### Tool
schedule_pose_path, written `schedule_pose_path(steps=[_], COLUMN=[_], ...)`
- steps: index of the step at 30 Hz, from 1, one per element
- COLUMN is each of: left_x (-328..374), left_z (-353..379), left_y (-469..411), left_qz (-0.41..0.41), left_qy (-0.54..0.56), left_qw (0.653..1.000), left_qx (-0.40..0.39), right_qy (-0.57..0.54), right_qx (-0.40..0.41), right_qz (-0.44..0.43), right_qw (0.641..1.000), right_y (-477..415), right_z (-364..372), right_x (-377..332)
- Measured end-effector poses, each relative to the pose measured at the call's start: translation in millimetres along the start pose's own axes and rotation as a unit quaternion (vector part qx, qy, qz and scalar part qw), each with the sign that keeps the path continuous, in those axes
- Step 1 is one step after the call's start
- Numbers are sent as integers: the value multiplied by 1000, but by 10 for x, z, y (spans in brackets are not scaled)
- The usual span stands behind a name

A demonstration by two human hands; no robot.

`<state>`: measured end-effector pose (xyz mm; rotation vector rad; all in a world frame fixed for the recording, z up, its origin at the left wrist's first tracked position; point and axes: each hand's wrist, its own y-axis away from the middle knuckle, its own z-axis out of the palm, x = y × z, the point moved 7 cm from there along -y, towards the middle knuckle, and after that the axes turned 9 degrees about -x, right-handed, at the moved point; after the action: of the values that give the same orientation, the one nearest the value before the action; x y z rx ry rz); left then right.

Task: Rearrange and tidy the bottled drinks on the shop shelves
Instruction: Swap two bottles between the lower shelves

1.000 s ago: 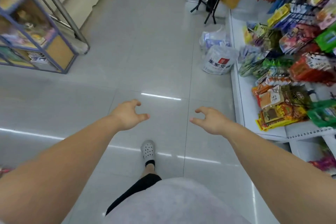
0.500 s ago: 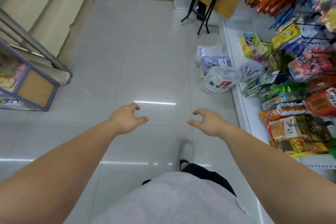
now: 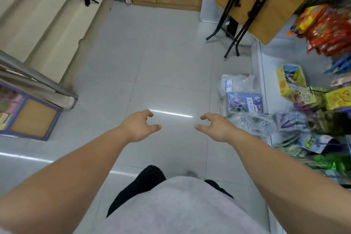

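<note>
Shelves (image 3: 269, 62) alongside, left hand (image 3: 138, 127), right hand (image 3: 217, 127) outstretched, half-curled

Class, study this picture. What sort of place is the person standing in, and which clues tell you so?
Most likely a small shop. Snack packets crowd white shelving on the right, a stocked display rack stands on the left, and a tiled floor runs between them.

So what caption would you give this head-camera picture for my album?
Left hand and right hand held out empty over the tiled floor, snack shelves on the right, folded table propped ahead.
</note>
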<state>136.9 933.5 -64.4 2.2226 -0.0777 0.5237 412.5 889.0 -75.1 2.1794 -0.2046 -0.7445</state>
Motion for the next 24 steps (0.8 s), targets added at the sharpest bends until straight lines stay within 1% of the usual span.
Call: schedule_pose_path(steps=[5, 11, 14, 18, 21, 24], left_x=[43, -2, -3, 137, 368, 665], left_z=[-838, -2146, -2806, -3663, -4152, -4554], left_y=[-945, -2082, -2553, -3191, -3674, -4203], left_qz=[-3, 6, 8, 2, 3, 5], left_qy=[15, 66, 41, 5, -11, -1], left_qw=[1000, 998, 999, 1000, 1000, 1000], left_qx=[2, -8, -24, -16, -19, -24], right_qy=[8, -9, 2, -22, -39, -53], right_qx=[6, 20, 16, 31, 37, 38], right_qz=[4, 34, 42, 48, 44, 39], right_qw=[1000, 999, 999, 998, 998, 997], right_y=[-929, -2056, -2520, -3089, -3547, -4039], right_z=[-731, -1687, -2140, -2838, -3365, -3938], right_x=[-424, -1131, -1508, -1875, -2007, -2045])
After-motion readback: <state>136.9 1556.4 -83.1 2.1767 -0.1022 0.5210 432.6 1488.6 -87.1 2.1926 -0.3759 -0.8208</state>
